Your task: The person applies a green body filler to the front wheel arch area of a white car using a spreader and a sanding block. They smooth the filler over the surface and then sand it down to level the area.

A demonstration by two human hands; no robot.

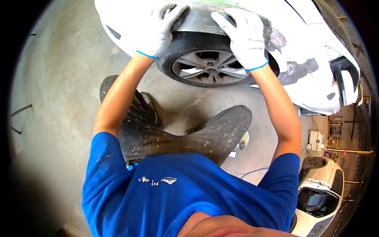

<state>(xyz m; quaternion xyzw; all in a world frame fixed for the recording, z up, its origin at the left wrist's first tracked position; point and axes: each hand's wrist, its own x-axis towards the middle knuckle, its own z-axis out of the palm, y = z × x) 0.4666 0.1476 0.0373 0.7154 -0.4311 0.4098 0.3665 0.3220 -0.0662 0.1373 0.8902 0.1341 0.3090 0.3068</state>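
Both my hands wear white knit gloves with blue cuffs and rest on the body of a white car. My left hand lies against the left side of a grey, sanded fender patch, its thumb and fingers apart. On the patch's right side my right hand is spread, fingers pointing up and left. Neither glove visibly holds anything. Just below the patch, between my wrists, is the wheel, with a black tyre and silver spokes. More bare grey patches mark the panel to the right.
My bent knees in paint-spotted dark trousers are below the wheel, over a grey concrete floor. A blue hose lies to the right. Farther right stand a beige car and a pale machine. Shelving is behind them.
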